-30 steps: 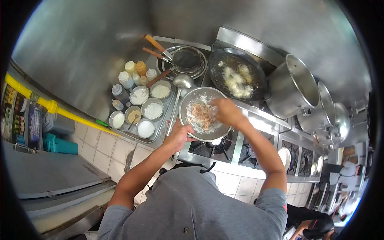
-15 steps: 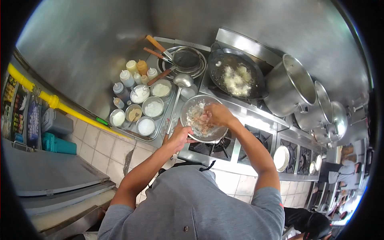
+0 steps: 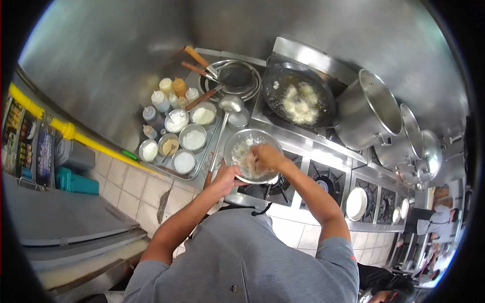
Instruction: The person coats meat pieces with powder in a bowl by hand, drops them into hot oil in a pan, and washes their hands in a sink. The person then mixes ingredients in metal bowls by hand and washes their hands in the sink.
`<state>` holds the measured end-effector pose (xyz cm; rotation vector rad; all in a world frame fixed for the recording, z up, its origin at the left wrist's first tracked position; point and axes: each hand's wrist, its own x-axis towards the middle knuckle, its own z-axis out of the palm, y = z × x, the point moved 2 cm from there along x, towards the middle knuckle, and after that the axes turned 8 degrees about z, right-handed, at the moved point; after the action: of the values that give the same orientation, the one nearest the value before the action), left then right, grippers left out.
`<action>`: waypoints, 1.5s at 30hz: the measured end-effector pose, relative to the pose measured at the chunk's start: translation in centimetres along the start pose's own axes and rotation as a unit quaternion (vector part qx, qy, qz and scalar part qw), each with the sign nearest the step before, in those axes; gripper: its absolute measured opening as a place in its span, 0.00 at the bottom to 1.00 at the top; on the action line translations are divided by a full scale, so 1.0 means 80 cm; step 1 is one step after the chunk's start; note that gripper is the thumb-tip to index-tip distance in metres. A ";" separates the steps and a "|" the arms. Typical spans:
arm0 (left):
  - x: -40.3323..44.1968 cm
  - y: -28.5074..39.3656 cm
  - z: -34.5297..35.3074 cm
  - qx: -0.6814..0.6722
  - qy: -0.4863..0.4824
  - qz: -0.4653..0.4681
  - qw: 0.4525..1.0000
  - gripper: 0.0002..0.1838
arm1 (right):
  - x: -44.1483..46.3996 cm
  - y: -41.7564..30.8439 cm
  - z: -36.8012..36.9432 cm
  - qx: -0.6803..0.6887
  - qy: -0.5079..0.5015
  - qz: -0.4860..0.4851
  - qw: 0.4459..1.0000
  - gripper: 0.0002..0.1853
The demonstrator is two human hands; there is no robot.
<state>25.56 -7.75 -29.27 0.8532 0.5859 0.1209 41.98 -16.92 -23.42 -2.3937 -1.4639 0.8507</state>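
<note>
A metal mixing bowl point(image 3: 233, 142) is held over the near edge of the stove, with a wet, whitish, floury mixture point(image 3: 241, 150) inside. My left hand point(image 3: 226, 178) is closed on the bowl's lower left rim. Inside the bowl is my right hand point(image 3: 265, 157), fingers bunched and pointing down into the mixture. Motion blurs those fingertips, and what they grasp is hidden. Just left of the bowl lies a long-handled ladle point(image 3: 231, 104). Behind it, a dark wok point(image 3: 273, 101) contains pale battered pieces point(image 3: 302, 103) in oil.
A tray point(image 3: 191, 174) on the left carries several bowls of white powder and squeeze bottles point(image 3: 161, 101). Strainers point(image 3: 236, 76) rest behind it. Tall pots point(image 3: 366, 113) stand on the right, near burners point(image 3: 323, 184). A person point(image 3: 438, 217) is at far right.
The bowl has shifted slightly left and down with my left hand. My right hand has moved down and left inside it, and its contents look rearranged.
</note>
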 end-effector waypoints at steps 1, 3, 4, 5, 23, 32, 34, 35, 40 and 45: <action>0.004 0.002 -0.004 -0.022 -0.010 -0.007 1.000 0.46 | 0.002 0.000 -0.001 -0.047 0.122 -0.011 0.991 0.21; 0.003 0.014 -0.001 0.004 0.004 0.002 1.000 0.46 | 0.000 -0.009 0.024 -0.048 0.096 -0.038 0.994 0.19; 0.015 0.010 -0.006 -0.009 0.016 0.000 1.000 0.47 | 0.000 -0.015 0.034 -0.054 0.074 -0.062 0.994 0.17; 0.022 0.007 -0.009 -0.023 0.027 -0.003 0.999 0.47 | 0.002 -0.022 0.040 -0.060 0.052 -0.084 0.993 0.16; -0.014 0.048 0.014 0.042 0.025 0.050 0.998 0.41 | -0.005 -0.024 -0.016 0.036 0.180 0.050 0.982 0.20; 0.007 0.063 0.038 0.057 -0.011 0.057 0.997 0.39 | -0.032 -0.039 -0.128 0.115 0.213 0.028 0.970 0.19; 0.004 0.077 0.051 0.045 -0.011 0.065 0.997 0.39 | -0.028 -0.040 -0.144 0.076 0.205 0.033 0.975 0.19; 0.003 0.078 0.055 0.029 -0.006 0.068 0.997 0.38 | -0.026 -0.038 -0.149 0.084 0.217 0.013 0.972 0.18; 0.017 0.083 0.045 0.043 -0.007 0.061 0.997 0.38 | -0.031 -0.048 -0.176 0.152 0.245 -0.013 0.957 0.16; 0.015 0.090 0.044 0.051 -0.005 0.054 0.997 0.39 | -0.019 -0.052 -0.190 0.139 0.254 -0.027 0.957 0.19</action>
<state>29.38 -5.01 -22.68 0.9844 0.5396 0.1870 47.04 -14.44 -8.59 -2.1332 -1.1153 0.3539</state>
